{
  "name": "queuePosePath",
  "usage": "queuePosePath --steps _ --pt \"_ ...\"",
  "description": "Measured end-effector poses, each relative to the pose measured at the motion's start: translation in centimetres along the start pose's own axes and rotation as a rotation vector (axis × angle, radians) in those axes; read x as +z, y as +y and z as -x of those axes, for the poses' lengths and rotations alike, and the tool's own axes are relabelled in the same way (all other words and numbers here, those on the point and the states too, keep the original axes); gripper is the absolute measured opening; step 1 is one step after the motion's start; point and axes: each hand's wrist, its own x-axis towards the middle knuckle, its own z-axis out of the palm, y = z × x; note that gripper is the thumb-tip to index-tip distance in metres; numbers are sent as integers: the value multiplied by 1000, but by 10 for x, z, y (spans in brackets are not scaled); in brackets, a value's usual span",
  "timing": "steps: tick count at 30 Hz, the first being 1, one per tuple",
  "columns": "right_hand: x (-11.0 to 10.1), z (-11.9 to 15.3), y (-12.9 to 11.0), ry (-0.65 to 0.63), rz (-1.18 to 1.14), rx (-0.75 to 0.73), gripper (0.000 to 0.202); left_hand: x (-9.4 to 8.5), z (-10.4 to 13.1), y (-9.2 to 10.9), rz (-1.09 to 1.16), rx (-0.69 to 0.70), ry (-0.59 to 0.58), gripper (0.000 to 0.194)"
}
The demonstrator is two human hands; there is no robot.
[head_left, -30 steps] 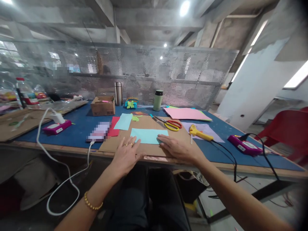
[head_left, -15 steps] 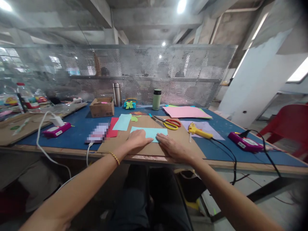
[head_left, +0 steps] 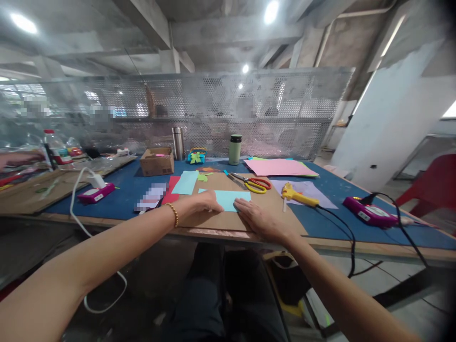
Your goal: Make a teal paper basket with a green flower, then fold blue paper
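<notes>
A light blue paper strip (head_left: 228,200) lies on a brown cardboard sheet (head_left: 217,220) near the table's front edge. My left hand (head_left: 207,202) is at the strip's left part, its thumb near the lower edge; the other fingers are curled and partly hidden. Over the strip's right end, my right hand (head_left: 252,213) lies flat with fingers stretched out. Another light blue paper (head_left: 185,182) overlaps a red paper (head_left: 172,191) to the left. Scissors with red and yellow handles (head_left: 253,184) rest just beyond my right hand.
A yellow glue gun (head_left: 299,194) lies on purple paper at the right. Purple power boxes (head_left: 368,211) sit at both sides. Behind stand a cardboard box (head_left: 157,162), a steel flask (head_left: 177,143), a green bottle (head_left: 235,149) and pink paper (head_left: 281,167).
The view has shifted slightly left. My left wrist has turned and lowered toward the cardboard, the forearm now covering part of the red paper. My right hand stays on the strip.
</notes>
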Motion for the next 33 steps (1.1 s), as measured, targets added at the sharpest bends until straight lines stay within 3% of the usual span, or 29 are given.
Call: queuePosePath --steps 8,15,24,33 --pt "0 -2 1 -31 19 27 38 -15 15 -10 52 -38 -36 33" --pt "-1 2 5 -38 8 22 45 -19 10 -40 70 -73 0 28" --pt "7 4 12 -19 61 -28 47 -20 9 -72 112 -131 52 26" --pt "7 4 12 -9 33 -4 48 -17 4 -81 122 -142 89 34"
